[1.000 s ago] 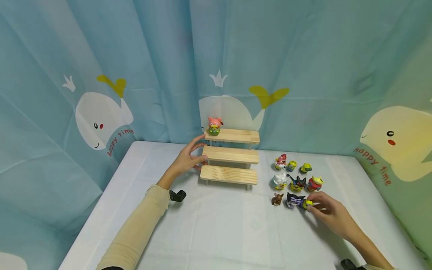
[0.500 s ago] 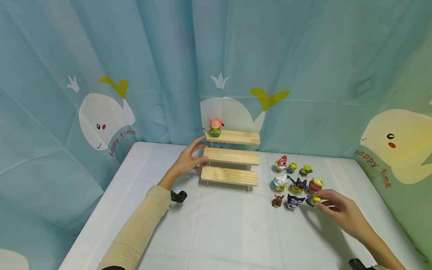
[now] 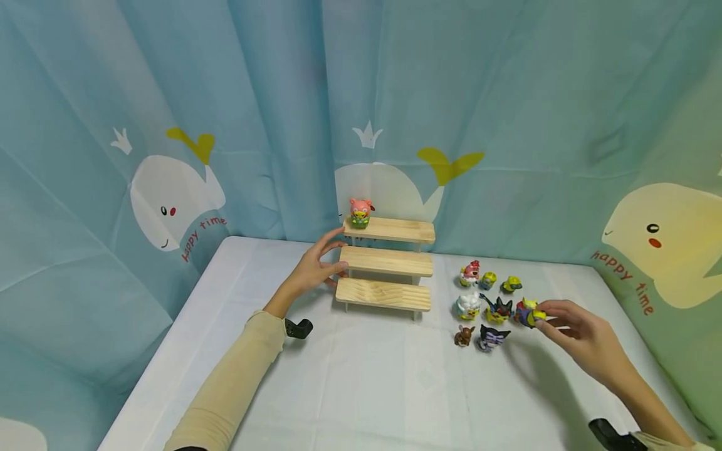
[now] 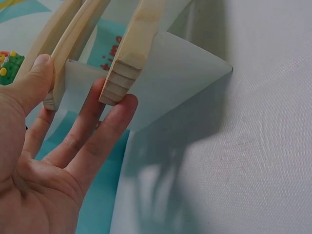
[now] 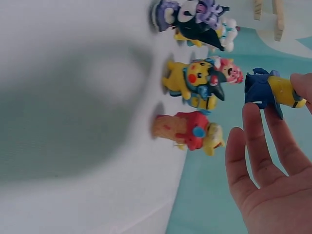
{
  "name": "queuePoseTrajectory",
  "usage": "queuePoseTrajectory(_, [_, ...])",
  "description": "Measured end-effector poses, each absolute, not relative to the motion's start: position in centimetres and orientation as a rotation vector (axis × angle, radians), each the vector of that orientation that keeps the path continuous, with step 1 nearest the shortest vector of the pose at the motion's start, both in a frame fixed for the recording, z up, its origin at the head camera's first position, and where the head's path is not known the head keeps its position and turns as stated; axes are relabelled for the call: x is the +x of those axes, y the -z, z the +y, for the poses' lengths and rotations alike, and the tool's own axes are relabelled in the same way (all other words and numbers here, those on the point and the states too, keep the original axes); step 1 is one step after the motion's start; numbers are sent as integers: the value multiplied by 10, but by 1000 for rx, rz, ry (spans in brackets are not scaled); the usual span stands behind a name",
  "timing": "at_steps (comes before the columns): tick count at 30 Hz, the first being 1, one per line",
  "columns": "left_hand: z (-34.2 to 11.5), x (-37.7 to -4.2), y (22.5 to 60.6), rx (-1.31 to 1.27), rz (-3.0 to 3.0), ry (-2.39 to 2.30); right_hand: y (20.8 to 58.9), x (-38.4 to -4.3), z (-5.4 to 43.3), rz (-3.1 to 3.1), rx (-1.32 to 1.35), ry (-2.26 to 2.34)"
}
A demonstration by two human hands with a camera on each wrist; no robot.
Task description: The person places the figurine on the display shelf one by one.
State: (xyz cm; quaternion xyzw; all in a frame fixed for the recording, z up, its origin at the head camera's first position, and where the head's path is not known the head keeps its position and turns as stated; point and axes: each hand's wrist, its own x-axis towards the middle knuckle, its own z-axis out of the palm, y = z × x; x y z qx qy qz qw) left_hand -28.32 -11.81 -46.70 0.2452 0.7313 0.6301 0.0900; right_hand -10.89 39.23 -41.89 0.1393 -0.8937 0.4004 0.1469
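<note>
My left hand (image 3: 317,266) holds the left ends of a three-tier wooden display stand (image 3: 386,262); in the left wrist view the thumb lies on one board and fingertips touch another. A pink and green figurine (image 3: 360,213) sits at the left of the top board. On the right, my right hand (image 3: 586,338) pinches a yellow-headed figurine in blue (image 5: 275,91) between thumb and fingers, raised above the table. In the head view it overlaps the red figurine (image 5: 192,130). Just left of it stands a yellow figurine with black ears (image 5: 192,80).
Several more figurines stand in rows right of the stand, among them a brown one (image 3: 464,336), a black and purple one (image 3: 493,338), a white one (image 3: 468,305) and a pink one (image 3: 470,274). A whale-print curtain (image 3: 271,125) hangs behind the white tabletop (image 3: 361,376).
The right hand has moved away from the black and purple figurine, rightward and up, with the yellow-headed figurine in its fingers. The left hand stays at the stand.
</note>
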Motion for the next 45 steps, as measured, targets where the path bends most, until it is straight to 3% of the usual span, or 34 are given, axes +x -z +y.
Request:
queuePoseTrajectory(25, [-115,-287,460,753,2159,-1876,376,-132,371,-2485,426,-1150])
queuePoseTrajectory(45, [-117,-281,463,693,2179,-1886,352,-169,327,-2522,478,-1164])
